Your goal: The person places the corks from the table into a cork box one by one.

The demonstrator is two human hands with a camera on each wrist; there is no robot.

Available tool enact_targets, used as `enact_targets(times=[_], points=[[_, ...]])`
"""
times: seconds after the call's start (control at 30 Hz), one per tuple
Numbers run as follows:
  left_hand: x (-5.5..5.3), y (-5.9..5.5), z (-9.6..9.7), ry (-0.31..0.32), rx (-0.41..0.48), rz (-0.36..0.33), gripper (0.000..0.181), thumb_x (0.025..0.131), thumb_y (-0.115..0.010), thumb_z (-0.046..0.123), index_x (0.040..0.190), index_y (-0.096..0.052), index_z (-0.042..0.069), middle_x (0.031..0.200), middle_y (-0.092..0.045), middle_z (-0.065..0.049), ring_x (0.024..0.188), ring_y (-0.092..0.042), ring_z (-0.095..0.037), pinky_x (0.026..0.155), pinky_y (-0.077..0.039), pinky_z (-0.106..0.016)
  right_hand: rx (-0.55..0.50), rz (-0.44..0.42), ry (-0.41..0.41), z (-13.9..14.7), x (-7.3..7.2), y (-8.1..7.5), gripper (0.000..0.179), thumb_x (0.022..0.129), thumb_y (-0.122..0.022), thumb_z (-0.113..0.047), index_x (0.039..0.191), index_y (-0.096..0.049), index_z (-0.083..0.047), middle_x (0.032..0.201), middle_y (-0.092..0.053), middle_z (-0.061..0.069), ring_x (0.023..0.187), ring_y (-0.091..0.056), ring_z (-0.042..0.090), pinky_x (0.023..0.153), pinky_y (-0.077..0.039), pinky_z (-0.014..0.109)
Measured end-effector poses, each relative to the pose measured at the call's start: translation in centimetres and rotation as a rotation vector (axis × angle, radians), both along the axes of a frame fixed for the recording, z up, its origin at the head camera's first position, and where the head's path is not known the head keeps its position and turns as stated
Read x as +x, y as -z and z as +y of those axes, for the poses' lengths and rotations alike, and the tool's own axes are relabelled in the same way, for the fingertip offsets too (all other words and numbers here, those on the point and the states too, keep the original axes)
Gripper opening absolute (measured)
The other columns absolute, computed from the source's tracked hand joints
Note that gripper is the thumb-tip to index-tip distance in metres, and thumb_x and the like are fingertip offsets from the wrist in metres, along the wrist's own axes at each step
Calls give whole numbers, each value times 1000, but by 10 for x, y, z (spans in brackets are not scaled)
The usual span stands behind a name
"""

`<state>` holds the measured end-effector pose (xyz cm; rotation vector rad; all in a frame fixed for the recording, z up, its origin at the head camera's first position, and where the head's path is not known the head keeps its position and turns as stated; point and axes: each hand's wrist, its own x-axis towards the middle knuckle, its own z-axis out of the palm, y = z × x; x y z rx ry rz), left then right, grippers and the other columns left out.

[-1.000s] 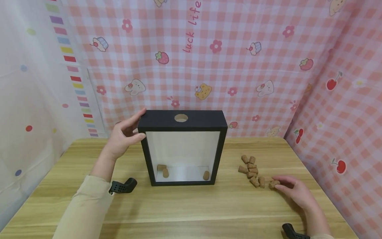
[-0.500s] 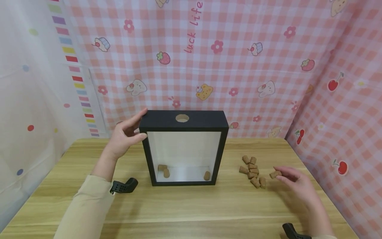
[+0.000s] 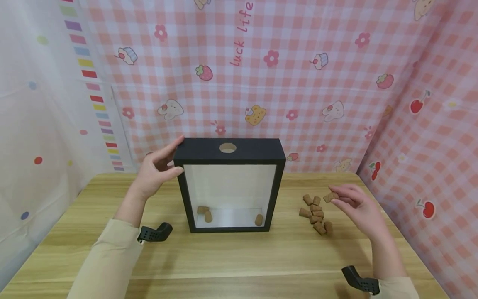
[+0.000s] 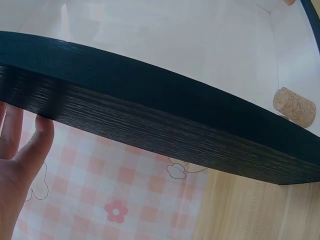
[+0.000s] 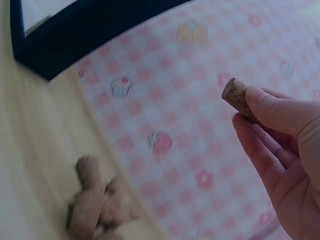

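Note:
A black shadow box frame [image 3: 229,154] stands upright on the table, with a round hole [image 3: 228,148] in its top and a clear front. Inside, three corks lie at the bottom, one cork [image 3: 259,219] at the right and two at the left. My left hand [image 3: 151,174] holds the frame's upper left corner, thumb at the front edge, index finger along the top. In the left wrist view its fingertips touch the dark side. My right hand [image 3: 356,205] pinches a cork [image 5: 237,97] between thumb and fingers, raised above the table, right of the frame.
A loose pile of several corks [image 3: 315,214] lies on the wooden table [image 3: 231,265] to the right of the frame. A pink checked cloth [image 3: 298,91] hangs behind and at the right; a white dotted cloth [image 3: 56,137] hangs at the left.
My right hand has lifted the cork from the table beside the pile and carried it up and to the left. My left hand has stayed on the frame.

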<state>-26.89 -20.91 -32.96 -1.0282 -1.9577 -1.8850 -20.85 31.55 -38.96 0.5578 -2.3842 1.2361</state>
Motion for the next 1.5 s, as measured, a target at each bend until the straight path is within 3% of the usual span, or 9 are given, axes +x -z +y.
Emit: enact_targets(times=[0.13, 0.4, 0.7, 0.93, 1.2, 1.5], points=[[-1, 0, 0, 10, 11, 2, 69, 86, -58, -20, 148, -45, 7, 153, -42, 2, 142, -34, -14, 92, -47, -22, 7, 110, -40, -13, -7, -17, 39, 87, -66, 14, 125, -66, 5, 114, -60, 4, 97, -56, 4, 77, -47, 13], [-2, 0, 0, 15, 9, 3, 70, 85, -58, -19, 148, -45, 8, 153, -42, 1, 142, -34, -15, 92, -47, -22, 82, 328, -123, -43, -12, -64, 44, 75, -67, 27, 116, -68, 12, 106, -61, 18, 91, -56, 3, 74, -44, 12], [-2, 0, 0, 19, 8, 5, 69, 86, -59, -19, 148, -45, 8, 153, -42, 1, 142, -35, -14, 93, -47, -22, 43, 400, -204, -65, -23, -102, 45, 76, -69, 25, 117, -69, 8, 109, -62, 14, 92, -55, 9, 74, -44, 16], [-2, -2, 0, 3, -4, 3, 69, 86, -60, -18, 148, -46, 8, 152, -43, 2, 140, -37, -14, 94, -47, -24, 29, 413, -300, -86, -25, -127, 45, 77, -69, 24, 119, -69, 7, 109, -62, 15, 97, -58, 12, 88, -49, 21], [-1, -2, 0, 0, -10, -1, 69, 85, -59, -18, 148, -46, 7, 151, -45, 3, 138, -40, -13, 94, -47, -24, 55, 451, -372, -116, -27, -145, 46, 76, -70, 23, 118, -70, 6, 107, -63, 12, 93, -61, 12, 84, -51, 22], [1, -3, 0, -33, -30, -17, 65, 87, -62, -14, 147, -50, 8, 149, -48, 3, 138, -40, -13, 93, -47, -23, 140, 477, -383, -155, -33, -158, 39, 80, -75, 10, 117, -72, 0, 106, -65, 8, 88, -63, 14, 78, -51, 24]])
